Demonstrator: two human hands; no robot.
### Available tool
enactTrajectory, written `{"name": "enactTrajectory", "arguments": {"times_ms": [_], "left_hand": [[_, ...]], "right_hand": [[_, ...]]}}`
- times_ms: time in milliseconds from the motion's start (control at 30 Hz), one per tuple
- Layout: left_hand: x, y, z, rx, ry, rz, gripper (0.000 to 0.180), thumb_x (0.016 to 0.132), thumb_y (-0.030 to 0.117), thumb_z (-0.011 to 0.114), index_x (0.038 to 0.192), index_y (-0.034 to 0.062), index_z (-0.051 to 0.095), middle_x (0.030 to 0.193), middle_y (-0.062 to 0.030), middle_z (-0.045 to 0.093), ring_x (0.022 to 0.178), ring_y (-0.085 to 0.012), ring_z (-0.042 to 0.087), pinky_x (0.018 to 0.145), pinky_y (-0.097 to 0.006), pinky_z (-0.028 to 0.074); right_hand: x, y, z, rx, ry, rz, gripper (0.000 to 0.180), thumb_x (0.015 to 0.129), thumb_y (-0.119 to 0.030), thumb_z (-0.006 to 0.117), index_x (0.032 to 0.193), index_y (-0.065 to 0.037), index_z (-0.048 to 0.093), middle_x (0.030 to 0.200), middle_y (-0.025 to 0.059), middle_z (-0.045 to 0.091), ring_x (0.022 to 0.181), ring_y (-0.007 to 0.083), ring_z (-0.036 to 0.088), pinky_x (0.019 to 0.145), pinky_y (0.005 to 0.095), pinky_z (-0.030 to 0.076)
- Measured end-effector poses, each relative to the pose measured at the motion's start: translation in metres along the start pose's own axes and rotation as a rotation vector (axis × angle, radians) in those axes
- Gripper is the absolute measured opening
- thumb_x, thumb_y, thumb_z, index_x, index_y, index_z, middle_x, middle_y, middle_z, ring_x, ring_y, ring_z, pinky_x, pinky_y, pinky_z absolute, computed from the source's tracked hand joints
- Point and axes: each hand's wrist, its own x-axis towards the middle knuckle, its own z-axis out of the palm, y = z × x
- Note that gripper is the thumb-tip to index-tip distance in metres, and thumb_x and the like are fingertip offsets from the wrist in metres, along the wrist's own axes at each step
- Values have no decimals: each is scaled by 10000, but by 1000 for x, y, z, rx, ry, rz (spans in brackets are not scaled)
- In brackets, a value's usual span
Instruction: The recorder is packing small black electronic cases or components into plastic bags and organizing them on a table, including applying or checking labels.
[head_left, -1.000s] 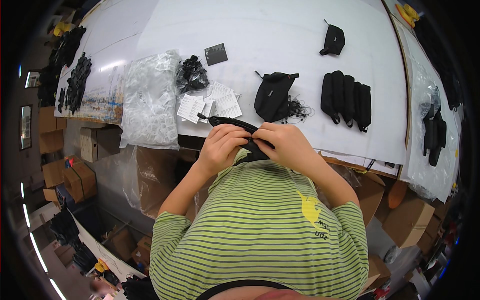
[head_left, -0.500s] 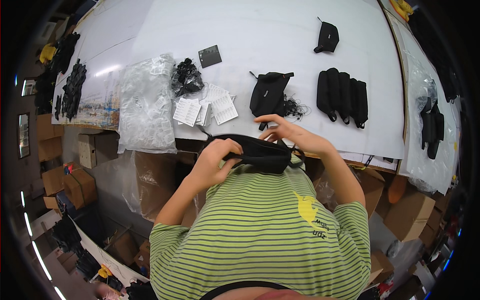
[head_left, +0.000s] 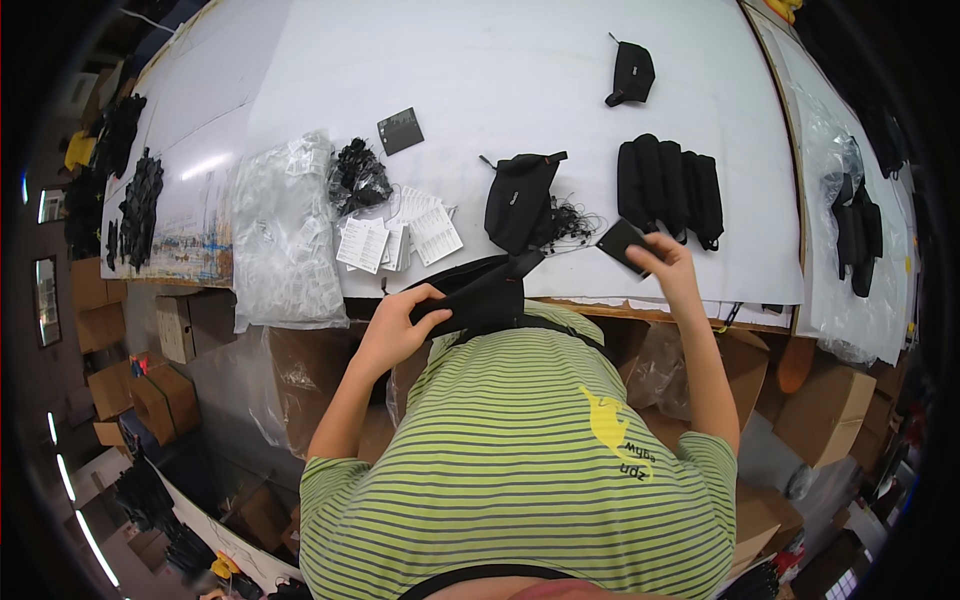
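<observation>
My left hand (head_left: 398,325) grips the edge of a black zippered pouch (head_left: 488,298) at the table's near edge, against my shirt. A strap trails from the pouch toward the right. Over the table on the right, my right hand (head_left: 670,265) pinches a flat, dark square card (head_left: 621,244) by its corner. Just beyond the held pouch lies another black pouch (head_left: 520,200). Beside that one sits a tangle of thin black cords (head_left: 572,225), left of the card in my hand.
White printed leaflets (head_left: 430,228) lie left of centre, near a bundle of black pieces (head_left: 358,178) and a large clear plastic bag (head_left: 285,230). Another dark card (head_left: 401,131) lies farther back. Several black pouches (head_left: 668,185) stand in a row at right; one pouch (head_left: 632,72) lies behind.
My right hand has left the pouch, moved right and now holds a dark card. The pouch in my left hand has tilted, its right end raised. The view has shifted slightly.
</observation>
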Motion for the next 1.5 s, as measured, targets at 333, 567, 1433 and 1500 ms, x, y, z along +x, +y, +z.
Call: {"name": "enactTrajectory", "arguments": {"times_ms": [333, 567, 1433, 1500], "left_hand": [[22, 29, 15, 64, -140, 303, 224, 790, 173, 659, 948, 18, 630, 872, -117, 641, 782, -268, 608, 651, -321, 478], [29, 34, 17, 86, -190, 339, 216, 783, 179, 668, 944, 37, 645, 872, -107, 641, 783, -265, 602, 673, -334, 483], [78, 36, 38, 358, 163, 989, 195, 720, 178, 701, 899, 127, 641, 1048, -25, 573, 1075, -244, 491, 949, -396, 366], [89, 27, 40, 342, 119, 986, 181, 731, 183, 689, 891, 121, 630, 1004, -29, 583, 1032, -225, 509, 951, -387, 365]], "right_hand": [[34, 1, 42, 1259, 147, 224, 334, 829, -352, 660, 846, -31, 572, 795, 79, 609, 685, 156, 562, 639, 268, 453], [16, 9, 100, 1324, -402, 508, 267, 911, -329, 528, 823, -82, 575, 609, 12, 472, 544, 119, 422, 503, 231, 362], [11, -53, 94, -1161, -532, -240, 284, 819, -333, 615, 812, -57, 679, 709, 143, 635, 660, 320, 606, 568, 391, 462], [14, -57, 92, -1014, -510, -171, 301, 811, -345, 620, 808, -49, 674, 684, 139, 626, 645, 313, 604, 564, 383, 458]]}}
